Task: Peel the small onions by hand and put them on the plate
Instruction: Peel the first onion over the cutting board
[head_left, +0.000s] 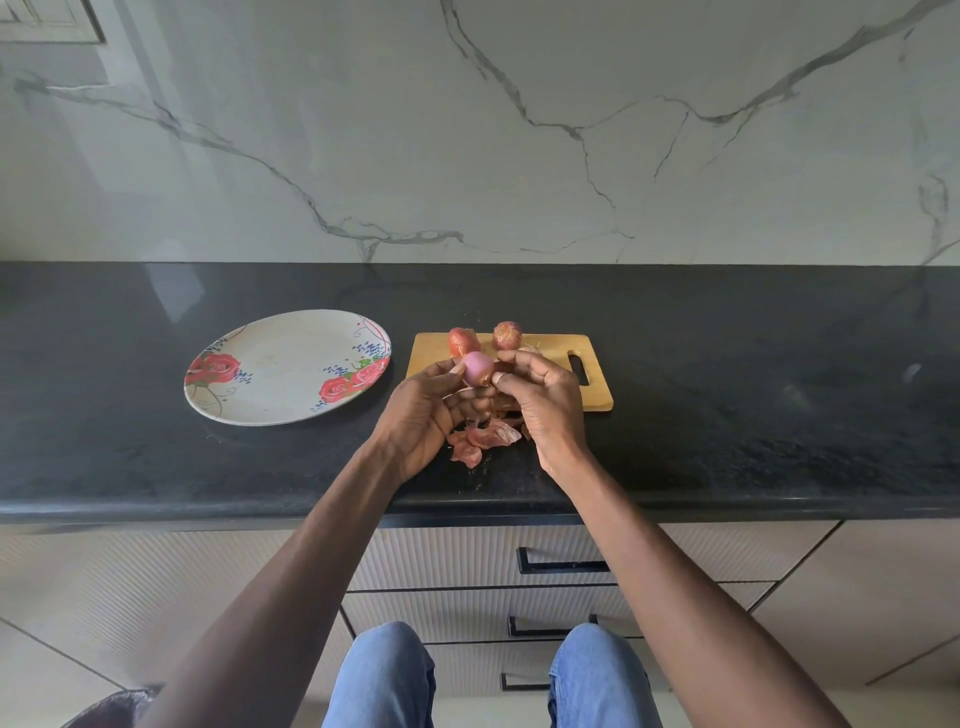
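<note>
A pale, peeled onion (478, 368) is held above the near left corner of the wooden cutting board (550, 387), pinched by the left hand (423, 415), while the right hand (545, 400) curls its fingertips against the onion's lower right side. What the right fingers grip is hidden. 2 unpeeled onions (462, 340) (507, 335) lie on the board's far edge, 1 partly covered. Loose skins (483, 439) lie on the dark worktop (753, 415), partly hidden under the hands. The floral plate (280, 374) sits to the left.
</note>
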